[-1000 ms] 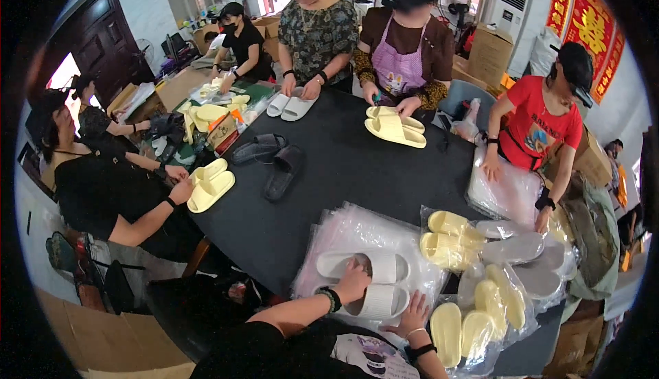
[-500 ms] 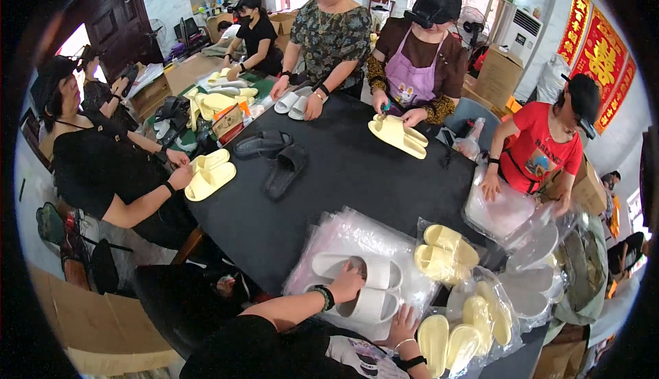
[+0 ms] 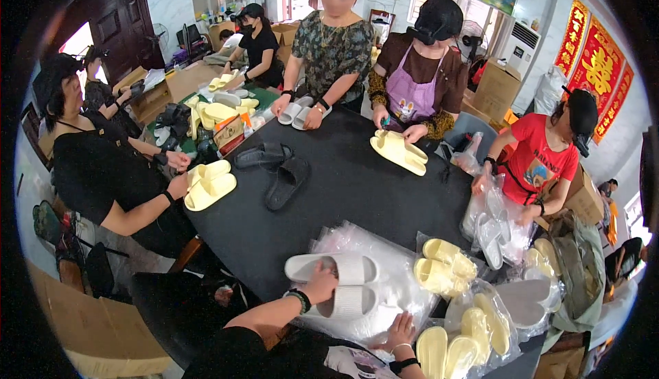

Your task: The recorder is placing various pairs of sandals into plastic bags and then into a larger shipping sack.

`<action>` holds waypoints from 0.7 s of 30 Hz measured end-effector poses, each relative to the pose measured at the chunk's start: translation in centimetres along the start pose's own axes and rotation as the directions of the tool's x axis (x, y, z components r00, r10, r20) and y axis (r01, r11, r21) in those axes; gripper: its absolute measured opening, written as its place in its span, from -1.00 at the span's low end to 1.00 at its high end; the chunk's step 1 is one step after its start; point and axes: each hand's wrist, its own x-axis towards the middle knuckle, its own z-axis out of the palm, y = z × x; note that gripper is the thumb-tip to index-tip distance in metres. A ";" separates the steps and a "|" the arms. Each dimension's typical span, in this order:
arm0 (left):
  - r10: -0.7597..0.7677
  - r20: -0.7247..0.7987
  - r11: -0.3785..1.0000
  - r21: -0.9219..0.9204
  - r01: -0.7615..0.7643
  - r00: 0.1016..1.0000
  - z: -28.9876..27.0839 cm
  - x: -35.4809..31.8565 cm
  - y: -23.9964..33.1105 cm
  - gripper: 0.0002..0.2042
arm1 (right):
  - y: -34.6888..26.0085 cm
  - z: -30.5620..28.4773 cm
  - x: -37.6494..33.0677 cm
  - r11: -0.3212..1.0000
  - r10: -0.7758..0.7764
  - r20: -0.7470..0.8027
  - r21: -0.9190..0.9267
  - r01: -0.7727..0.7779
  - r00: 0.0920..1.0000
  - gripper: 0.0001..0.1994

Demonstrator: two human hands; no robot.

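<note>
A pair of pale grey slippers [image 3: 353, 300] lies side by side on a stack of clear plastic bags [image 3: 405, 276] at the near edge of the black table. My left hand [image 3: 320, 284] grips the pair where their inner edges meet, fingers curled down at the footbeds. The fingertips are partly hidden. Flat on the bags' near right corner rests my right hand [image 3: 399, 331], fingers stretched out and holding nothing. Just right of it are bagged yellow slippers [image 3: 446, 351], with another bagged yellow pair [image 3: 445, 267] further up.
Black slippers [image 3: 287, 183] lie mid-left on the table [image 3: 357, 187]. Co-workers around it handle yellow slippers [image 3: 209, 185], a grey pair [image 3: 302, 112], another yellow pair [image 3: 398, 152] and a bagged grey pair [image 3: 491, 235]. Bagged grey slippers [image 3: 527, 301] lie at the right.
My left hand and the grey slippers have shifted left across the bags. My right hand stays nearly in place. The co-worker in red has lifted a bagged grey pair nearer to their body.
</note>
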 end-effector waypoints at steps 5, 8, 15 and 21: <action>-0.178 -0.037 0.981 0.066 0.180 0.983 -1.4 -1.5 -6.3 -0.81 | -0.2 -0.4 0.2 1.000 -0.005 0.042 -0.002 0.005 0.999 0.54; -0.205 -0.306 0.964 0.099 0.245 0.930 -3.5 -1.4 -9.7 -0.81 | -0.4 -0.1 0.3 0.999 0.008 0.029 -0.044 -0.006 1.000 0.56; -0.387 -0.494 0.879 0.058 0.474 0.779 -16.5 3.0 -20.0 -0.74 | -0.5 -0.4 -0.2 1.000 -0.005 0.026 0.000 0.005 1.000 0.63; -0.654 -0.308 0.713 0.057 0.699 0.691 -14.8 2.0 -24.6 -0.50 | -2.0 -3.6 -0.2 0.998 0.056 0.110 0.006 -0.057 0.992 0.56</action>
